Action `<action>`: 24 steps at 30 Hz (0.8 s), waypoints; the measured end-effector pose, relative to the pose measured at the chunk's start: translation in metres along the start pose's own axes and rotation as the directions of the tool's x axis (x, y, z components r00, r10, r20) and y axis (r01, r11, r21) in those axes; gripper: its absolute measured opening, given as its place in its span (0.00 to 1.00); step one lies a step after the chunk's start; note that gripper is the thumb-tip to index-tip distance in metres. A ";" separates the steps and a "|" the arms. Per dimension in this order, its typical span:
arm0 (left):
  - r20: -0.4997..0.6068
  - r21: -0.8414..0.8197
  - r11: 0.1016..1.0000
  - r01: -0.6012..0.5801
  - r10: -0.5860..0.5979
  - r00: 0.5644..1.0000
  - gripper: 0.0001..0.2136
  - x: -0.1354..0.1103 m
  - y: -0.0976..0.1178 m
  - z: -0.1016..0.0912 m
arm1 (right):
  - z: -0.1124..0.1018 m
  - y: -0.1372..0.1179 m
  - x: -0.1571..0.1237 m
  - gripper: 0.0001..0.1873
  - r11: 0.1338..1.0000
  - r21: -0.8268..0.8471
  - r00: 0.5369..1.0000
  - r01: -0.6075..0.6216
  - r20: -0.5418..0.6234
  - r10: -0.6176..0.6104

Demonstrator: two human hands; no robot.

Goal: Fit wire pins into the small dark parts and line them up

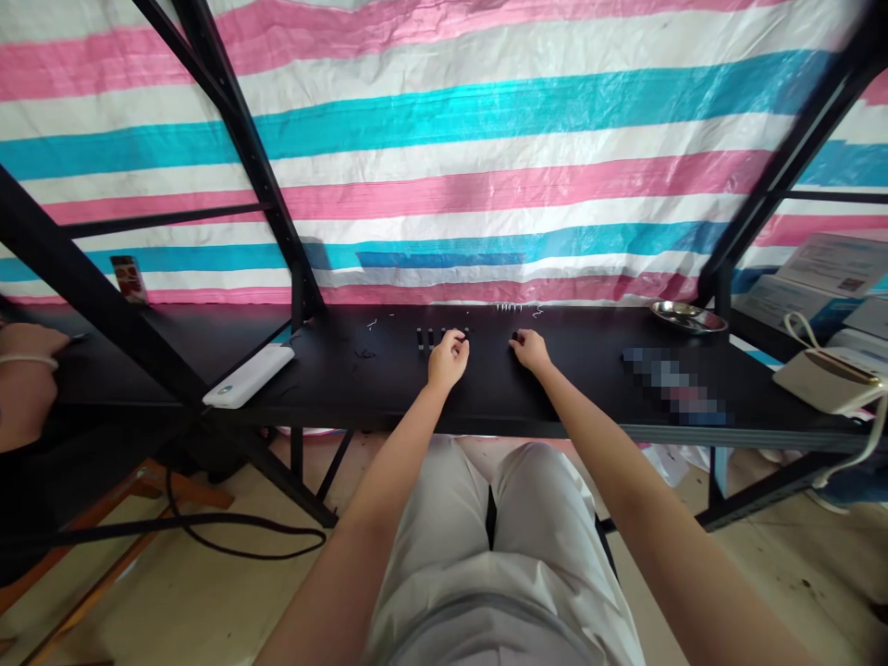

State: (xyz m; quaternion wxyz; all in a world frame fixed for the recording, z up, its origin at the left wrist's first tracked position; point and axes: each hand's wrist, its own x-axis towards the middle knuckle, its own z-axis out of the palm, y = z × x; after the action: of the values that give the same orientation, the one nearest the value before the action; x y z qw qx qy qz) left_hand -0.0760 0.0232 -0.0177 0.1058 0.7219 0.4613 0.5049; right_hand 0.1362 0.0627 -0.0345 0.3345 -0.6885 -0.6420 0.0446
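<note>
My left hand (450, 359) is over the black table with thumb and fingertips pinched together. Whatever it grips is too small to make out. Just left of it, small black sticks with pale ends (430, 339) stand out in a short row, partly covered by my fingers. My right hand (531, 350) rests to the right, its fingers closed on a small black piece (514, 338) that is mostly hidden. Behind my hands lies a row of several tiny white pieces (509, 307), with curled white bits (536, 312) beside it.
Thin black scraps (364, 353) and a white power bank (250, 376) lie left on the black table (388, 398). A round metal dish (688, 316), a blurred-out patch (672, 384) and a cream pouch (829, 377) are right. Black frame posts flank me. Another person's arm (28, 379) is far left.
</note>
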 end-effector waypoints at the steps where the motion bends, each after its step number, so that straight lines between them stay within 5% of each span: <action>1: 0.042 0.027 0.999 -0.028 0.027 0.999 0.09 -0.001 0.002 0.000 | 0.001 -0.001 -0.005 0.06 1.000 0.006 1.000 0.022 -0.016 -0.022; 5: 0.204 0.168 0.956 -0.240 0.205 0.957 0.17 -0.008 0.013 0.000 | 0.001 -0.005 -0.023 0.04 0.976 0.046 0.976 0.214 -0.040 -0.212; 8: 0.324 0.249 0.884 -0.394 0.308 0.895 0.20 -0.011 0.019 -0.001 | -0.003 -0.016 -0.035 0.05 0.885 0.076 0.889 0.458 -0.038 -0.457; 14: 0.309 0.293 0.860 -0.418 0.329 0.892 0.17 -0.010 0.016 0.001 | -0.010 -0.035 -0.045 0.11 0.768 -0.075 0.771 0.636 0.011 -0.637; 20: 0.216 0.252 0.893 -0.373 0.324 0.921 0.11 -0.010 0.016 0.002 | -0.015 -0.037 -0.049 0.13 0.764 -0.068 0.767 0.641 0.030 -0.641; 24: 0.107 0.200 0.924 -0.327 0.311 0.944 0.12 -0.010 0.019 0.000 | -0.017 -0.036 -0.049 0.14 0.834 -0.068 0.837 0.547 0.046 -0.546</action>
State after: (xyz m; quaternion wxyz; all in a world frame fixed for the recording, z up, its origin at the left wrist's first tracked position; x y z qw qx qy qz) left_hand -0.0658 0.0055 -0.0124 -0.0400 0.8124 0.3854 0.4358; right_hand 0.1054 0.0089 -0.0207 0.2983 -0.4886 -0.8170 -0.0694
